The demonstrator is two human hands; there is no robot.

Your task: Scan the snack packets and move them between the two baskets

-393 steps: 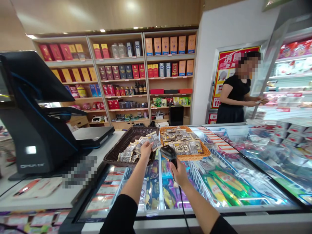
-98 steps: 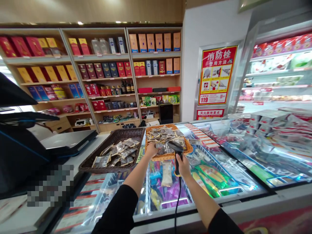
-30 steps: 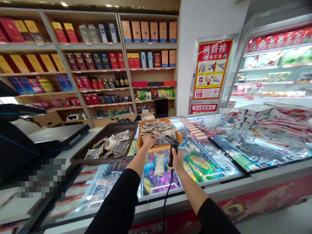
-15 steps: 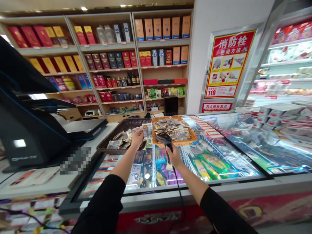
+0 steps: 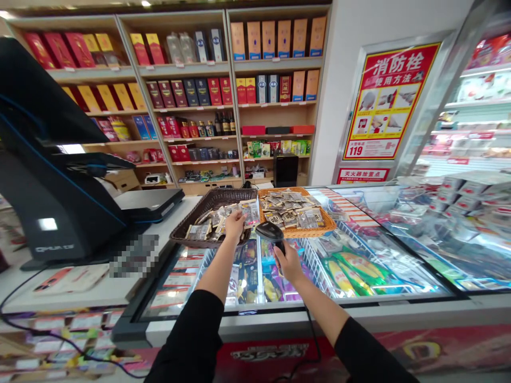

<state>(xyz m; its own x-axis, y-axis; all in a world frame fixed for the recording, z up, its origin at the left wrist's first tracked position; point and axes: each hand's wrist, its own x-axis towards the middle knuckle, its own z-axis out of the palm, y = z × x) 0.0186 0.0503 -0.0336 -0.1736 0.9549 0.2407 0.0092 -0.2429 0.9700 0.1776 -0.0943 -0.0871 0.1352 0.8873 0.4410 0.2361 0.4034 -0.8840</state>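
My left hand (image 5: 235, 224) pinches a small clear-and-beige snack packet (image 5: 249, 211) above the right side of a dark brown woven basket (image 5: 174, 236). More such packets (image 5: 198, 231) lie loose in that basket. The fingers of my right hand (image 5: 289, 260) are wrapped round the handle of a black barcode scanner (image 5: 270, 231), its head pointing away from me near the held packet. Just behind the scanner stands an orange woven basket (image 5: 313, 232) piled with similar packets. A black cable hangs below my right hand.
Both baskets stand on a glass-topped freezer (image 5: 363, 298) with bagged food inside. A black checkout machine (image 5: 56, 223) and a flat scale plate (image 5: 149, 201) occupy the counter at left. Stacked white boxes (image 5: 459, 194) are at right. Shelves of boxed bottles (image 5: 199, 109) line the back wall.
The scanner has shifted left relative to the orange basket, closer to the packet in my left hand. My left hand keeps hold of its packet. The whole view has turned slightly left.
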